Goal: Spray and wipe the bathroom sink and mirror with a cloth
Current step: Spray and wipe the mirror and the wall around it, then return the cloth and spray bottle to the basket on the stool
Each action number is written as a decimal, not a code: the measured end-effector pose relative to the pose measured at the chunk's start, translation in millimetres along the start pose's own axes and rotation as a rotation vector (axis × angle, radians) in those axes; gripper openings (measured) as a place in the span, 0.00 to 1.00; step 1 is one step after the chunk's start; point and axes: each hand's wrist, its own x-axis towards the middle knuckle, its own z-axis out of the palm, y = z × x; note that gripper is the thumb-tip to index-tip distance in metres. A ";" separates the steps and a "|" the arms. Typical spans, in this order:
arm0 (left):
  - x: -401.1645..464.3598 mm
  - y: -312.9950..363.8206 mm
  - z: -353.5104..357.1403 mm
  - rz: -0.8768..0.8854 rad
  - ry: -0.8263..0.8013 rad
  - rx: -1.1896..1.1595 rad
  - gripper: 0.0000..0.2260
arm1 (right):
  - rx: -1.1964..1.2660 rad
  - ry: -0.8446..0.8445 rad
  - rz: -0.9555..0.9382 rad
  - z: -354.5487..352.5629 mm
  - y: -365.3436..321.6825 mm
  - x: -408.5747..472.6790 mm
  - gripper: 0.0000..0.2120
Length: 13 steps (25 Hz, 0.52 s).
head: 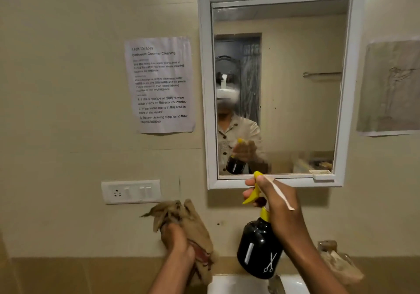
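1. The right hand (276, 202) is curled round the neck of a spray bottle (259, 251), fingers on its yellow trigger, holding it upright at about 5 o'clock in view, just below the mirror.
2. The bottle is round-bellied, glossy black, with a white scissors mark, a yellow collar and nozzle, and a thin pale tube lying across the back of the hand.
3. The left hand (179, 241) grips a cloth (181, 216) at 6 to 7 o'clock; the cloth is bunched, limp, tan and frayed, with a reddish patch by the wrist.
4. The mirror (295, 89) fills 12 to 3 o'clock: a rectangular pane in a smooth white frame, its glass hazy and streaked, reflecting the person with the bottle.
5. The sink (227, 284), white and glossy, shows only its rim at 6 o'clock, partly hidden by the bottle and the right forearm.
6. A creased printed sheet (160, 84) is stuck to the beige wall at 10 o'clock, left of the mirror.
7. A white switch plate (130, 191) sits at 8 o'clock, just above the cloth.
8. A wrinkled paper (389, 86) hangs at 3 o'clock.
9. A crumpled brownish lump (341, 264) sits at 4 o'clock, behind the right forearm; what it is I cannot tell.
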 end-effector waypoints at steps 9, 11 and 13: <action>45.3 38.4 -142.2 -0.054 0.213 -0.183 0.16 | -0.001 -0.274 0.125 127.8 66.7 -45.8 0.19; 54.9 47.9 -174.0 -0.050 0.223 -0.108 0.21 | -0.046 -0.307 0.171 157.0 89.8 -67.1 0.19; 73.2 51.1 -209.3 -0.035 0.241 0.013 0.21 | -0.077 -0.309 0.201 186.0 115.2 -93.2 0.20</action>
